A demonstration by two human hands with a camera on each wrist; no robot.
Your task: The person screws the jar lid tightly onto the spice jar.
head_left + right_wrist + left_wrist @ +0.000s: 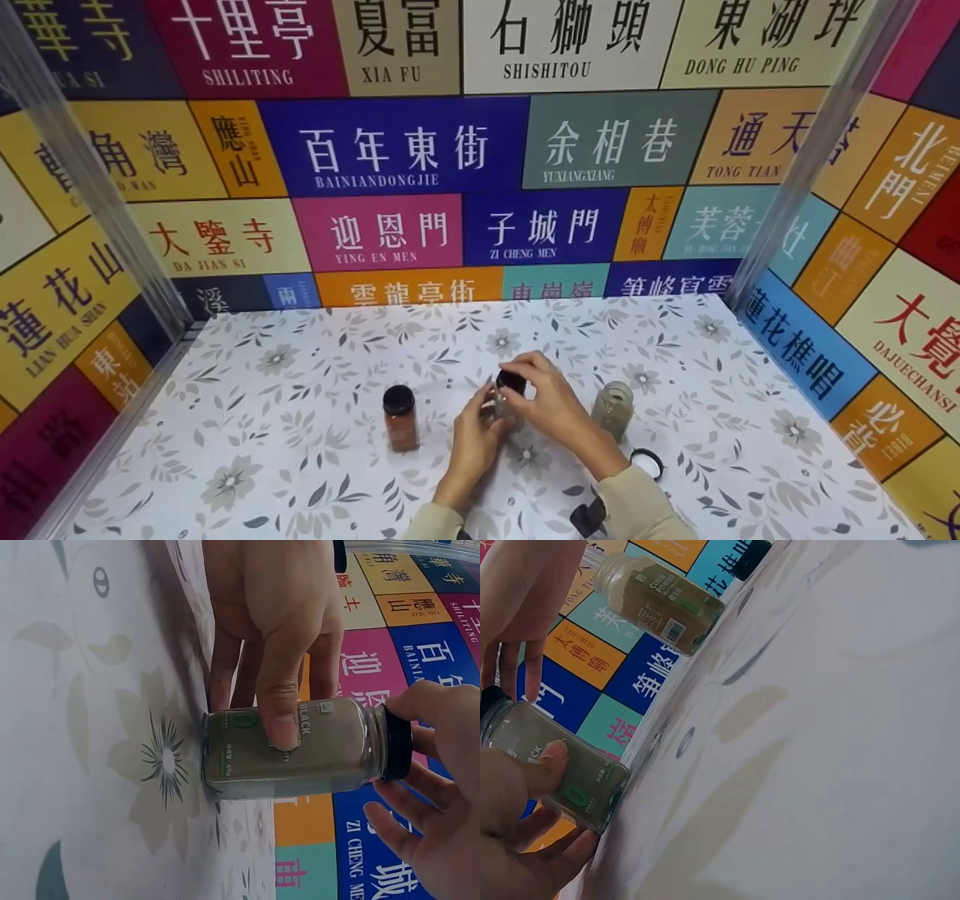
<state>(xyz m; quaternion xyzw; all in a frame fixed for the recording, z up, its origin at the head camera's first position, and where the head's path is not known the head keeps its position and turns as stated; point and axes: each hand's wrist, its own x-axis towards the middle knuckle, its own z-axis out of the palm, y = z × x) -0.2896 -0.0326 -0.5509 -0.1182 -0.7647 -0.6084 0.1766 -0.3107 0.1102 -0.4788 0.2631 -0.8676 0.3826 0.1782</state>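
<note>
In the middle of the table stands a glass spice jar of grey-brown powder, its label reading BLACK. My left hand grips its body, with the thumb across the label. At the top, my right hand holds the black lid between thumb and fingers; the lid sits on the jar's neck. To the right stands an uncapped jar of greenish-brown powder, and its black lid lies on the table beside it, white inside showing.
A black-capped jar of reddish-brown powder stands to the left of the hands. The table has a floral cover. Behind and at both sides rise panels of coloured signs, with clear corner strips at the left and right.
</note>
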